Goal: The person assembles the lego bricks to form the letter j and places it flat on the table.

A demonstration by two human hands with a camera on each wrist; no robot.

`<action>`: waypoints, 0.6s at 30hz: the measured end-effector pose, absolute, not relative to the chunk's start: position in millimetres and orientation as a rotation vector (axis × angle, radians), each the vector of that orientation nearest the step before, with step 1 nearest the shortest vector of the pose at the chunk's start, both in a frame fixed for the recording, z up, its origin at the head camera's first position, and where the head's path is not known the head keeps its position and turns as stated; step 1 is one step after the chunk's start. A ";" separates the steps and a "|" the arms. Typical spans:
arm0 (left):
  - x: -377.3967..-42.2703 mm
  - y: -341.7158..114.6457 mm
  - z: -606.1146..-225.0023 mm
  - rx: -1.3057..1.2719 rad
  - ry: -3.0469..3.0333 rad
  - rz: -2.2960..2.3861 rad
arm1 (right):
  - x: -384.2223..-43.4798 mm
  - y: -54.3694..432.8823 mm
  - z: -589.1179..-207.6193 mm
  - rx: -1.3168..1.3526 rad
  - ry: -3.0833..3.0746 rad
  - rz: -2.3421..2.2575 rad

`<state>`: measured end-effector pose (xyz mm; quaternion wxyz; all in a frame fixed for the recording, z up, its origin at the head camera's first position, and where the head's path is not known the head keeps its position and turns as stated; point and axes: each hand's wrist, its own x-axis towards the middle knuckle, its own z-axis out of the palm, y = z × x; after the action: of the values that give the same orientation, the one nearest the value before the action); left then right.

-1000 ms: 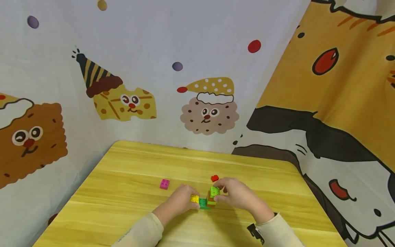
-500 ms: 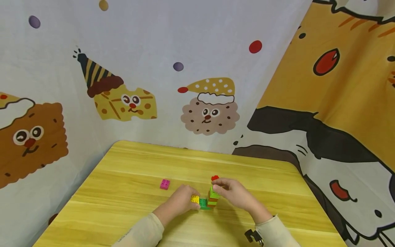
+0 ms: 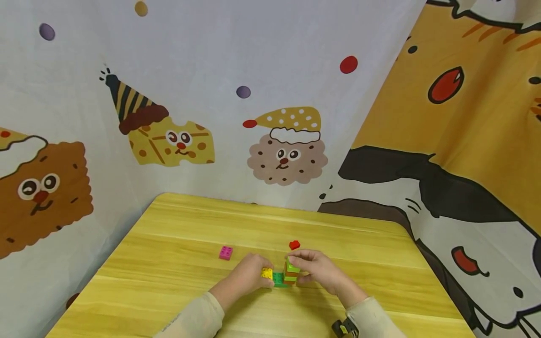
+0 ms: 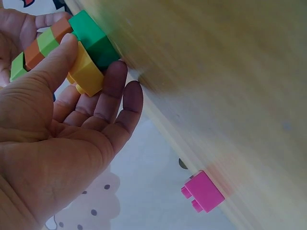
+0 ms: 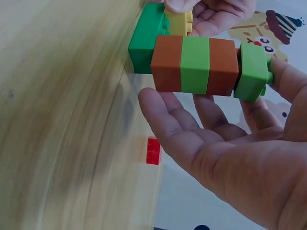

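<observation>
green base (image 4: 94,40) | brown-lime banded tower (image 5: 195,65) | yellow brick (image 4: 87,72) | pink brick (image 4: 205,191) | red brick (image 5: 153,151)

The left arm (image 3: 207,310) and right arm (image 3: 369,313) slant inward, their pale sleeves (image 3: 186,326) ending near the wrists. The left hand (image 3: 248,273) pinches, its thumb (image 4: 56,60) opposite curved fingers (image 4: 133,96). The right hand (image 3: 322,270), close by, faces its palm inward, thumb uppermost, fingers bent and slightly spread, the little finger lowest.
</observation>
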<state>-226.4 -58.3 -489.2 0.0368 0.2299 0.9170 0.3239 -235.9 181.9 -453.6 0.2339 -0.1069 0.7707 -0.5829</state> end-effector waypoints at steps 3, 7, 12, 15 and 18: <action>-226.8 -58.5 -489.9 0.696 2.813 0.994 | -236.6 181.6 -452.9 -0.282 2.110 -1.596; -227.3 -58.6 -490.5 0.689 2.809 1.001 | -237.8 182.1 -451.3 -0.291 2.080 -1.595; -227.2 -58.3 -490.0 0.698 2.807 1.007 | -238.5 181.7 -450.1 -0.333 2.097 -1.563; -226.8 -58.5 -489.8 0.702 2.802 1.012 | -237.5 179.3 -449.9 -0.360 2.138 -1.528; -227.0 -58.4 -490.1 0.704 2.799 1.014 | -236.8 178.1 -450.1 -0.377 2.160 -1.508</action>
<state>-227.0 -58.4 -490.1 0.0409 0.2299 0.9142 0.3313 -236.8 178.1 -450.1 0.2379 -0.1376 0.7883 -0.5505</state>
